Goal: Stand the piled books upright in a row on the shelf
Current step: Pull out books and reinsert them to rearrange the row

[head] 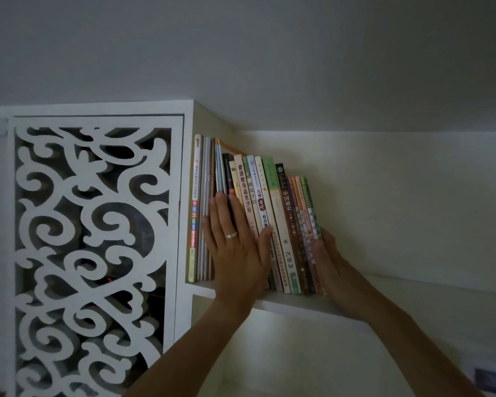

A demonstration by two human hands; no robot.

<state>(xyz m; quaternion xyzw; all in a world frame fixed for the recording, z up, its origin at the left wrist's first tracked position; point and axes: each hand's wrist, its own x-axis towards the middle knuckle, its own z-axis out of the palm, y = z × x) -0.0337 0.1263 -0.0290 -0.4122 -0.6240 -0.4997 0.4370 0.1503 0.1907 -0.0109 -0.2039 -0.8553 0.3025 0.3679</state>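
Right hand [325,253] sits at the row's far end, fingers mostly hidden behind the last green book [309,207], so its hold can't be judged. Left hand [235,242] lies flat, fingers straight, pressing the spines and covering several lower halves. The books [269,213] stand on the shelf [295,303] between both hands, leaning left toward the fretwork panel [92,253].

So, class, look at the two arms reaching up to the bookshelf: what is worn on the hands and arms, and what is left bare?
The left hand wears a plain silver-coloured band ring on one finger. The right hand shows no ring or other jewellery on the part that is visible. Both forearms are bare as far as the picture shows: no sleeves, gloves, watch or bracelet.
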